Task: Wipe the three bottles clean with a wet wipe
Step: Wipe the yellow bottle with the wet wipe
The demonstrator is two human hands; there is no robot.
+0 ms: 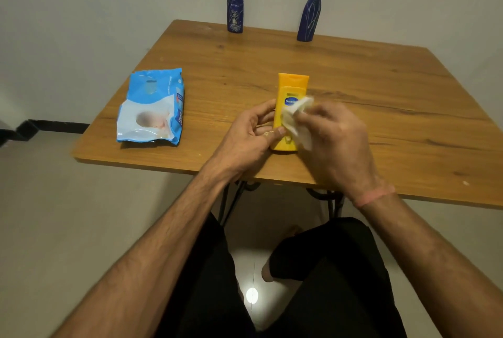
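A blue and white wipes pack (152, 108) is seen lying flat at the 9 o'clock side of the wooden table (381, 87). A dark blue bottle (235, 4) is stood upright at the 12 o'clock edge, and a second dark blue bottle (309, 14) at 1 o'clock, well apart. Near the table's middle, toward 6 o'clock, the yellow bottle (290, 87) is gripped by the left hand (250, 133), thumb and fingers curled round its lower body. A white wet wipe (298, 119) is pinched by the right hand (334, 141) and pressed against the yellow bottle's front.
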